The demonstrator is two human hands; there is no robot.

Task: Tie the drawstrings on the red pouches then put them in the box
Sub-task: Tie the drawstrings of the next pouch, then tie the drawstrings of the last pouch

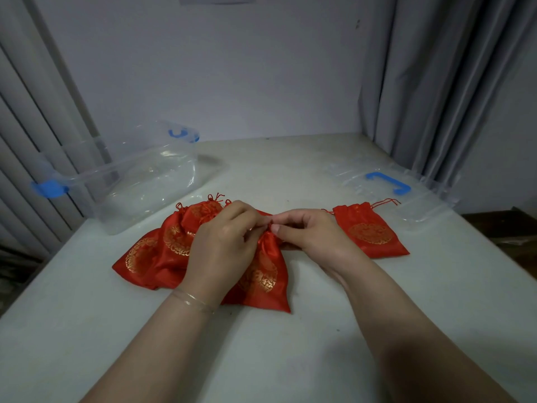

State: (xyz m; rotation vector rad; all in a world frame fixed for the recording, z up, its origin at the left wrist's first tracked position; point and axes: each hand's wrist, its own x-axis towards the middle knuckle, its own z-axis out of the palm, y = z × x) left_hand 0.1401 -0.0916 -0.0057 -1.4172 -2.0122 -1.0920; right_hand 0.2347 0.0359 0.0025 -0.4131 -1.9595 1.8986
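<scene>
A red satin pouch with gold emblems point(263, 279) lies in the middle of the white table, its neck gathered. My left hand point(223, 242) and my right hand point(308, 232) meet over that neck, and both pinch the drawstring there; the string itself is mostly hidden by my fingers. Several more red pouches point(162, 251) lie bunched to the left, partly under my left hand. One more red pouch point(370, 232) lies flat to the right with its strings loose. The clear plastic box point(145, 181) with blue clips stands at the back left with nothing inside.
The box's clear lid point(406, 193) with a blue handle lies at the back right of the table. Grey curtains hang on both sides and a pale wall closes the back. The table's right edge drops off near the lid.
</scene>
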